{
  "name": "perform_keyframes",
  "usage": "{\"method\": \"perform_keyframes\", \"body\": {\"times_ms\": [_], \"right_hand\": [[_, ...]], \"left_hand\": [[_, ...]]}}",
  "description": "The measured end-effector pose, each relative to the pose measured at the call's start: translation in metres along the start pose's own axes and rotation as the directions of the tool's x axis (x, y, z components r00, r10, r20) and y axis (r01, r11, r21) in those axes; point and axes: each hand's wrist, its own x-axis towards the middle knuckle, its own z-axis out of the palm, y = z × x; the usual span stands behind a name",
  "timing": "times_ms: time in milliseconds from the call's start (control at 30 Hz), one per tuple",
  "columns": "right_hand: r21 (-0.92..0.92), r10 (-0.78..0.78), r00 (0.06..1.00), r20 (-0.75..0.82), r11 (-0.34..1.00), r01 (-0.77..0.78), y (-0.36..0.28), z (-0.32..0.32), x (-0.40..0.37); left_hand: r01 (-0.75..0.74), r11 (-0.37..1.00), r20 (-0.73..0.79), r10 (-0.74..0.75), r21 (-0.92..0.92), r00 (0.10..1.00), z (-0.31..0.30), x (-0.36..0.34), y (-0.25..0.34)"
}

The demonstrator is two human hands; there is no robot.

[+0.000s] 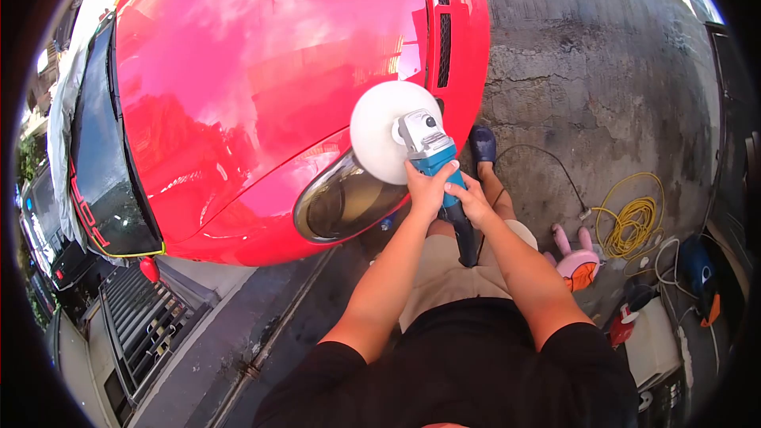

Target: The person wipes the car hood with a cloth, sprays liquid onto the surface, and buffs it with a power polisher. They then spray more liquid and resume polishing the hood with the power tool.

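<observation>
A blue and silver power polisher (432,150) with a round white pad (387,131) is held in front of my body. My left hand (428,188) wraps round the tool just behind its silver head. Close beside it, my right hand (473,200) grips the tool's body, and the black handle end points back towards me. The white pad overlaps the front corner of a glossy red car hood (269,87), above the dark headlight (341,200). Whether the pad touches the paint I cannot tell.
A yellow coiled cable (634,222) lies on the wet concrete at right, joined to a dark cord. Near it are a pink item with an orange part (579,265), a blue machine (697,269) and a red bottle (622,325). A metal grille (147,321) stands at lower left.
</observation>
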Motion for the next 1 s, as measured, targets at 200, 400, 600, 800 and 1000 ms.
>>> {"method": "perform_keyframes", "body": {"times_ms": [200,400,600,800,1000], "right_hand": [[-0.145,-0.065,0.995,0.078,0.987,0.075,-0.003,0.013,0.003],[-0.005,-0.055,0.997,0.057,0.998,0.056,-0.002,0.008,0.01],[0.014,0.016,0.997,0.076,1.0,-0.017,-0.016,-0.003,0.008],[-0.137,0.017,0.992,0.123,0.991,0.0,-0.013,0.011,0.016],[0.05,0.026,0.998,0.049,0.998,-0.028,-0.043,-0.022,0.02]], "left_hand": [[-0.024,0.999,-0.115,0.019,-0.04,0.993,-0.011,-0.009,0.006],[0.001,0.998,-0.068,0.004,0.067,0.998,-0.002,0.001,0.014],[-0.003,0.996,-0.075,0.009,0.086,0.997,0.012,0.005,0.008],[-0.041,0.999,-0.181,0.039,-0.01,0.983,-0.004,-0.003,0.021],[0.026,0.989,-0.08,-0.015,0.145,0.997,0.044,0.019,0.022]]}}
